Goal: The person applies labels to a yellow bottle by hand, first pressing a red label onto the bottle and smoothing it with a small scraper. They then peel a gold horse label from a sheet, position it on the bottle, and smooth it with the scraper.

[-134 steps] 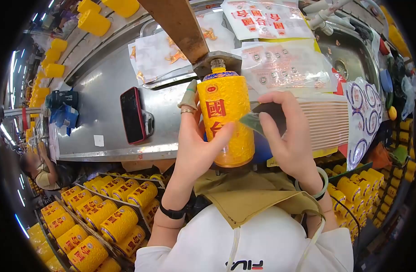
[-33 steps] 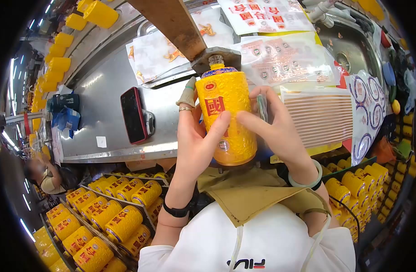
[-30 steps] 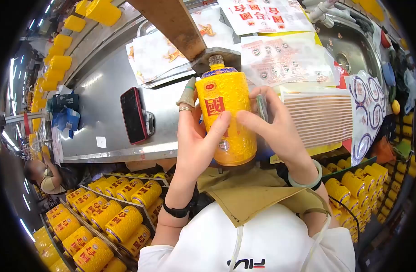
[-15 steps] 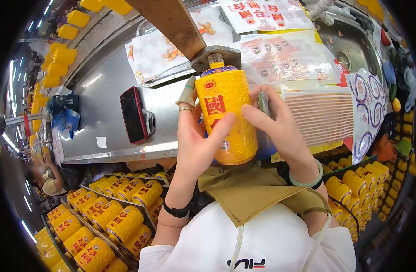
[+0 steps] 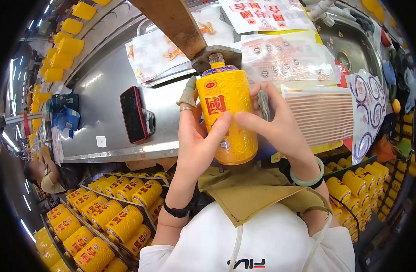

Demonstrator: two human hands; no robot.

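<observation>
A yellow embossed bottle [image 5: 237, 90] with red characters, a blue patterned shoulder and a clear glass neck is held between both hands. Its neck lies against a metal holder [image 5: 217, 58] on a brown arm. My left hand [image 5: 196, 140] grips the bottle's left side, thumb across the front over the lower red character, a finger cot [image 5: 187, 96] on one finger. From the right, my right hand [image 5: 276, 127] curls around the bottle, its thumb laid on the front near the other thumb. A small grey-green item [image 5: 263, 105] shows at the right fingers; its kind is unclear.
Clear sticker sheets [image 5: 280, 56] and a striped sheet [image 5: 319, 113] lie to the right, beside a sink [image 5: 346, 47]. A phone [image 5: 133, 115] rests on the metal table at left. Crates of yellow bottles [image 5: 122, 222] stand below on both sides. A person [image 5: 49, 174] is at far left.
My right thumb has slid left across the bottle's front, closer to the left thumb. The bottle and left hand stay almost in place. Yellow bottles at upper left have shifted slightly.
</observation>
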